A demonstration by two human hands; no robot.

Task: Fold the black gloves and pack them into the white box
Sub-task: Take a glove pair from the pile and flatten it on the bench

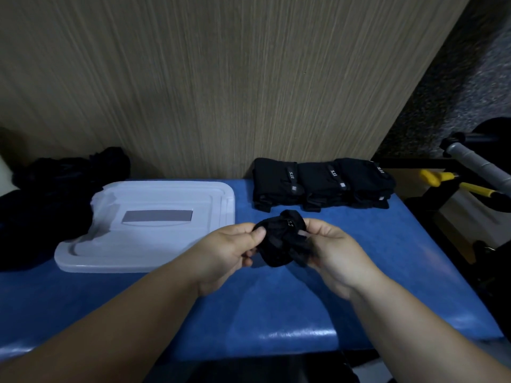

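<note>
A crumpled black glove (280, 239) hangs just above the blue table, held between both hands. My left hand (226, 252) pinches its left edge with thumb and fingers. My right hand (336, 250) grips its right side. Behind it, a row of folded black gloves (320, 183) with small white labels lies at the table's back edge. The white box lid (154, 230) lies flat to the left, with a grey rectangle in its middle. The box itself is not visible.
A heap of loose black gloves (52, 200) sits at the far left, partly over the lid's corner. A wood-grain wall (221, 78) rises behind the blue table (276, 313). Yellow-handled tools (442, 179) and a grey bar (475, 161) lie off to the right.
</note>
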